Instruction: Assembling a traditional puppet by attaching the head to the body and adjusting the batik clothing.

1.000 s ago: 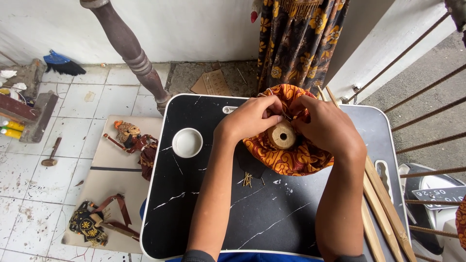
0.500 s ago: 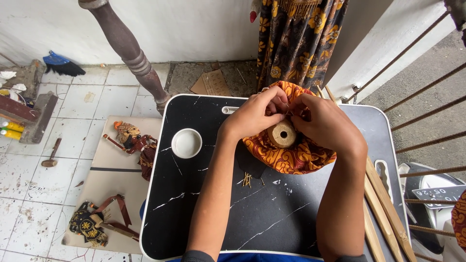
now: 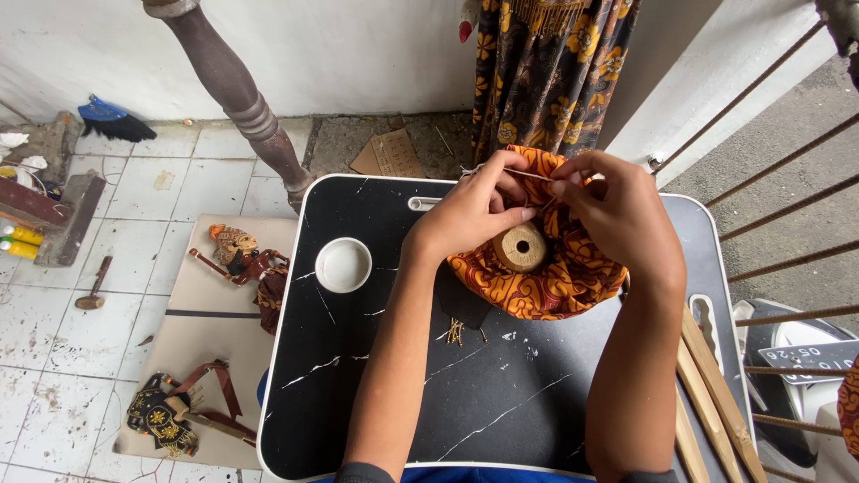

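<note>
Orange-and-brown patterned batik cloth (image 3: pixel 555 277), gathered around a round wooden spool (image 3: pixel 520 247) on the black marbled surface (image 3: pixel 429 394), is pinched at its top edge by the closed fingers of the left hand (image 3: pixel 474 213) and right hand (image 3: pixel 617 215).

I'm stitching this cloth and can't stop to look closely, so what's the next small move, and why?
Probably draw the thread taut through the top edge of the orange batik cloth. Both the left hand and the right hand pinch that edge, with the thin thread stretched between their fingertips, and the cloth sits gathered loosely around the wooden spool.
</note>
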